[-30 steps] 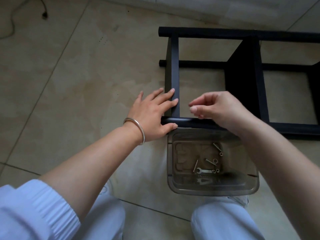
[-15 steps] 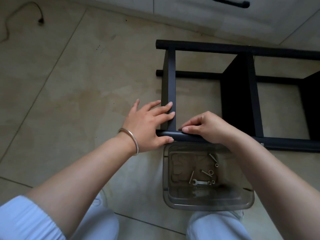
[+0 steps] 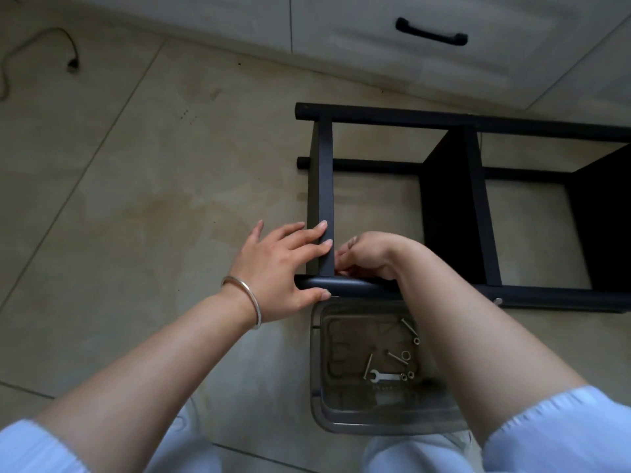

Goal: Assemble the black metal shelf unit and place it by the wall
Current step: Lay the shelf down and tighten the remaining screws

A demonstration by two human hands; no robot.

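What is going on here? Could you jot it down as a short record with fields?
Setting: tiled floor, white cabinet behind
Main object: black shelf frame lying on its side
Left hand: fingers on the end panel, thumb on the near tube
Right hand: curled at the inside corner; anything held is hidden
Parts: clear tray with a small wrench and bolts
Also: cord far left

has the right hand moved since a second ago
Yes. The right hand went from hovering above the near tube down and left into the corner beside the end panel.
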